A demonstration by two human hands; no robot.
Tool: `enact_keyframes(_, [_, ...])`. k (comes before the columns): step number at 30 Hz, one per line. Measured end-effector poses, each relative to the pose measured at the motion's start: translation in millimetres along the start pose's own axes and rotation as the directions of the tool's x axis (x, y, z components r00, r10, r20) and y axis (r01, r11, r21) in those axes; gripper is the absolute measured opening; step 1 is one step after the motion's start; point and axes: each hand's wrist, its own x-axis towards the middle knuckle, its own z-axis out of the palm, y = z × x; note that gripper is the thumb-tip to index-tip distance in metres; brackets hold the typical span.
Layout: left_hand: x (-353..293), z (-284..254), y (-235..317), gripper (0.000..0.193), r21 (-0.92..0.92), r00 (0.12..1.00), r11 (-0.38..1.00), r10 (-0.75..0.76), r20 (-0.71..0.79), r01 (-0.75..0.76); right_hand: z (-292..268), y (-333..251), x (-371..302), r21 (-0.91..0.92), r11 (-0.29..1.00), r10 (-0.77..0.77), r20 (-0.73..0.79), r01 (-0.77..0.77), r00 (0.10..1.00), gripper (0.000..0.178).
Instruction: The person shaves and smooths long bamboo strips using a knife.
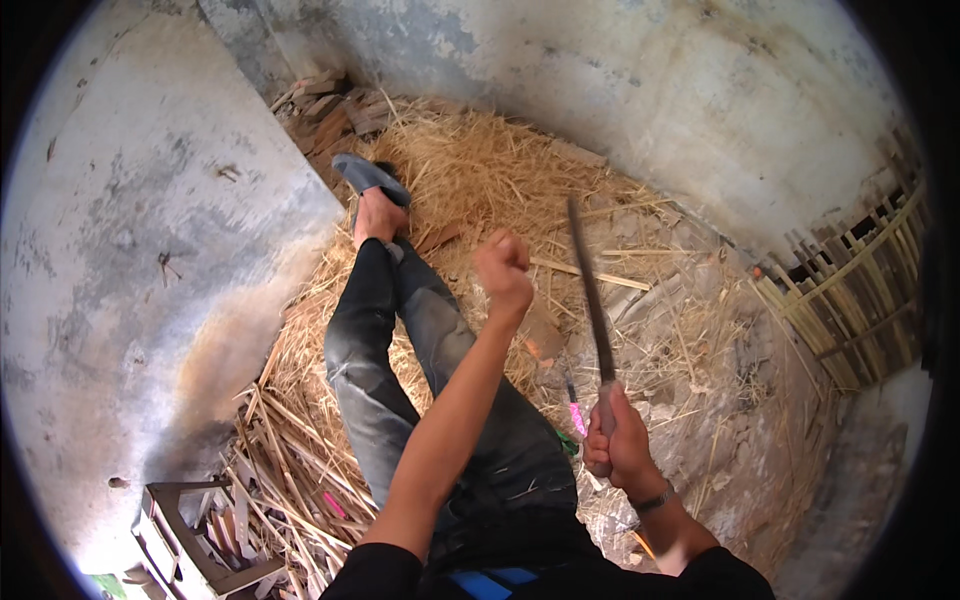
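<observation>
Right hand [615, 445]: clenched around the handle of a long, dark-bladed knife [592, 300], low and right of centre in the head view; a dark band sits on the wrist.
Knife position: blade points up and slightly left, away from the person, its tip level with the raised left fist; the edge hangs in the air, touching nothing that shows.
Left hand [503, 268]: closed in a tight fist, lifted at mid-frame above the knees; whether it grips something thin cannot be told, since nothing shows plainly between the fingers.
Left arm pose: bare forearm runs straight up from the lower edge, elbow near the lap, wrist slightly bent.
Right arm pose: forearm enters from the lower right, short and bent, with the hand just beside the right thigh.
Body: person sits on the ground, legs [400, 340] in dark jeans stretched forward and crossed at the ankles, a grey slipper [368, 175] on one foot.
Progress, as a judgement: split bamboo strips [290, 450] lie piled left of the legs and straw [480, 170] covers the floor, so some cutting looks done; no piece is under the blade now.
Small item: a pink-handled tool [576, 415] lies on the ground just beside the right hand.
Surroundings: stained concrete walls [140, 250] and a woven bamboo panel [860, 290] at far right.
</observation>
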Motion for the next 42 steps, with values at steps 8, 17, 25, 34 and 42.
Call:
enact_keyframes(8, [3.0, 28.7, 67.3, 0.038, -0.183, 0.985, 0.970, -0.140, 0.103, 0.157, 1.8, -9.4, -6.8, -0.022, 0.918, -0.397, -0.042, 0.396, 0.917, 0.060])
enact_keyframes(17, [18.8, 35.5, 56.0, 0.041, 0.202, 0.952, 0.964, -0.215, 0.219, 0.172, 12.3, 8.4, 1.2, 0.022, 0.992, -0.124, -0.017, 0.124, 0.992, 0.062])
enact_keyframes(25, [23.9, 57.0, 86.2, 0.040, 0.093, 0.971, 0.990, -0.127, 0.202, 0.110, 18.1, -12.7, 7.2, 0.095, 0.908, -0.402, -0.079, 0.408, 0.912, 0.064])
enact_keyframes(34, [24.8, 58.8, 56.2, 0.038, 0.155, 0.981, 0.982, -0.133, 0.141, 0.110, 10.8, -17.0, 5.0, 0.007, 0.926, -0.377, -0.061, 0.378, 0.924, 0.063])
enact_keyframes(42, [27.4, 65.3, 50.3, 0.039, 0.293, 0.993, 0.956, -0.051, 0.109, 0.017, -10.7, 60.0, 9.3, -0.044, 0.991, 0.126, 0.030, -0.124, 0.992, 0.058])
